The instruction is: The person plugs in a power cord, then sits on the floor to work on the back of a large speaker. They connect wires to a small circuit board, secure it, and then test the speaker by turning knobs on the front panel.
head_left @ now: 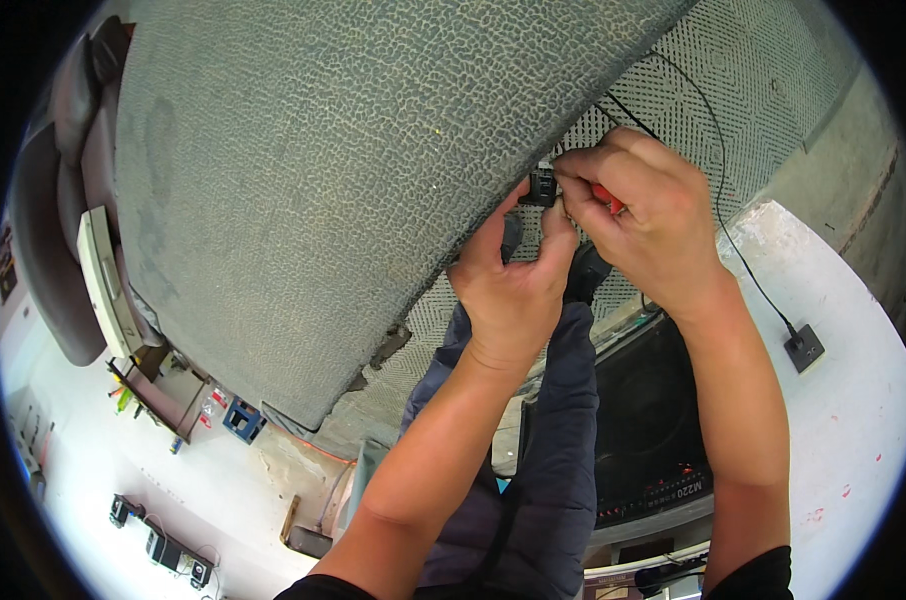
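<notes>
Two bare hands work near 1 o'clock of my head view, just off the edge of a grey-green textured surface [323, 200]. I see the left hand [508, 290] holding a small black device [541, 186] between thumb and forefinger, the thumb on its 4 o'clock side and the forefinger on its 9 o'clock side. From 2 o'clock the right hand [663, 215] meets it, thumb and forefinger pressed together at the device's edge; whatever sits between those tips is too small for me to tell. A red object [607, 198] is gripped inside the curled right fingers, mostly hidden.

Behind the hands, toward 1 and 2 o'clock, I have a diamond-patterned floor [763, 70]. A thin black cable [723, 165] curves across it and ends at a black socket [803, 348] just past 3 o'clock. Dark trousers [543, 450] fill 5 o'clock, a dark panel [648, 420] lies at 4, a blue crate [243, 420] at 8, and a dark padded seat [48, 250] at 9.
</notes>
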Demonstrator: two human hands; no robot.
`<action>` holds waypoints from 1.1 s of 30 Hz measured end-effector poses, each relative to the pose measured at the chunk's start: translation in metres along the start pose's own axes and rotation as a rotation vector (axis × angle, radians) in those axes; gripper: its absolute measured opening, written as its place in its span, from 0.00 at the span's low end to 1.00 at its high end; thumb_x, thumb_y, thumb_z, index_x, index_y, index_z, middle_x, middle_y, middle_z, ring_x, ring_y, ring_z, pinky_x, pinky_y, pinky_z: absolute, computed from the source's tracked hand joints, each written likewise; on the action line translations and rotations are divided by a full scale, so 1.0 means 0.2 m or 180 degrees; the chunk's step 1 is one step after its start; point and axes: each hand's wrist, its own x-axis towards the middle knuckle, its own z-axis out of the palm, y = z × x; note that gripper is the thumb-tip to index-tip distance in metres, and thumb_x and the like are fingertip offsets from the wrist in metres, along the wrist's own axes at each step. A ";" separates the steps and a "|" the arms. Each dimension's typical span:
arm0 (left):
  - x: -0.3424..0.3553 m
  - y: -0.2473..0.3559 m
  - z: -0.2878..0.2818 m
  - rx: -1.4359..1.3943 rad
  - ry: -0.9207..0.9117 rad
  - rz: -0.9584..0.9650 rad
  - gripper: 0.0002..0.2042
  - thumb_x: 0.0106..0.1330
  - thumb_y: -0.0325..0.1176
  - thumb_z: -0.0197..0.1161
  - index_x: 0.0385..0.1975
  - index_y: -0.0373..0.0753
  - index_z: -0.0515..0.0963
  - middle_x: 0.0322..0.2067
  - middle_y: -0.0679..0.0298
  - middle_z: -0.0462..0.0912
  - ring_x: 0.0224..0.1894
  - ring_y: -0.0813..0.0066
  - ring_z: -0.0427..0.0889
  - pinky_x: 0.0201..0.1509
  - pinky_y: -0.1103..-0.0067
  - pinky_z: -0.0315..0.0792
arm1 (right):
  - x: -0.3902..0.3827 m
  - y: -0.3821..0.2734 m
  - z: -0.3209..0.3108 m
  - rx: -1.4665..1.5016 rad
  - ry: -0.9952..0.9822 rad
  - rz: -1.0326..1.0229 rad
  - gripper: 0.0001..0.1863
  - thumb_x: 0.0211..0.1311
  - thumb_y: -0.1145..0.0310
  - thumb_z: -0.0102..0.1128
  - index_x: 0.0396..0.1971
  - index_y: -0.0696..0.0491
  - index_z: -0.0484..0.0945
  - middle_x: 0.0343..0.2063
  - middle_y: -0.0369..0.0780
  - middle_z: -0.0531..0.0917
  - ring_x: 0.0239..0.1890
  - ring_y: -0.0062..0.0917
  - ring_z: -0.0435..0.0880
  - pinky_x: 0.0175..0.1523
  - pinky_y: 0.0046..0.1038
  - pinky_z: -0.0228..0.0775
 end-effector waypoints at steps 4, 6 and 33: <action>0.01 -0.01 0.01 -0.0079 0.0001 0.0052 0.17 0.63 0.22 0.76 0.52 0.28 0.83 0.48 0.56 0.90 0.51 0.67 0.87 0.60 0.71 0.80 | -0.01 0.02 0.00 0.0024 0.0009 -0.0013 0.06 0.56 0.78 0.74 0.34 0.56 0.87 0.26 0.41 0.81 0.28 0.37 0.84 0.32 0.36 0.77; 0.01 -0.01 0.01 -0.0060 -0.0013 0.0055 0.18 0.63 0.22 0.76 0.52 0.28 0.83 0.48 0.56 0.90 0.51 0.67 0.87 0.59 0.71 0.80 | -0.01 0.02 0.00 0.0044 -0.0008 0.0014 0.06 0.56 0.78 0.74 0.34 0.56 0.87 0.27 0.41 0.82 0.29 0.37 0.84 0.33 0.36 0.78; 0.00 0.01 0.01 0.0277 0.0009 0.0039 0.18 0.61 0.23 0.76 0.51 0.31 0.84 0.49 0.55 0.89 0.52 0.60 0.86 0.60 0.67 0.78 | -0.03 0.04 0.01 0.0106 -0.0005 0.0143 0.07 0.58 0.77 0.74 0.37 0.56 0.88 0.29 0.40 0.84 0.29 0.35 0.85 0.35 0.32 0.78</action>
